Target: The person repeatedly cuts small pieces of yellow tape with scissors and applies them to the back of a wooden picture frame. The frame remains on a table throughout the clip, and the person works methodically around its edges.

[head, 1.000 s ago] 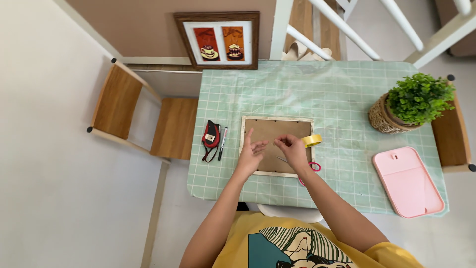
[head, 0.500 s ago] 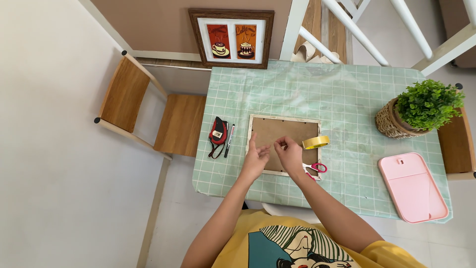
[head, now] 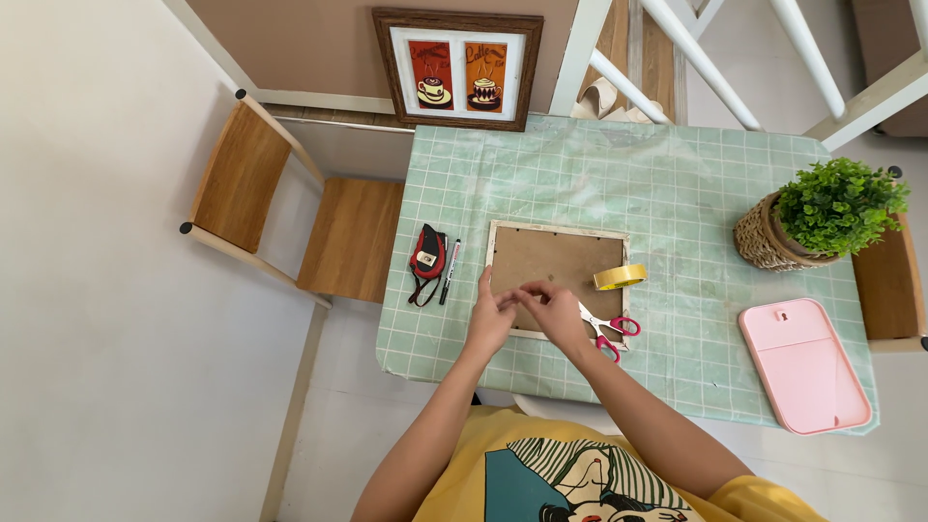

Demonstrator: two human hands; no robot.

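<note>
Left hand (head: 490, 322) and right hand (head: 554, 311) now lowered and touching over near edge of face-down picture frame (head: 558, 259), scissors (head: 604, 330) beside frame more exposed

Small dining corner, bright daylight.
Wooden chair (head: 290, 208) beside the green-checked table (head: 677, 184), brown wall (head: 300, 43), white railing (head: 696, 58) behind.

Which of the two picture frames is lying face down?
The pale-edged frame on the table under both hands, brown backing up; the dark-wood frame stands against the wall showing its cup pictures.
</note>
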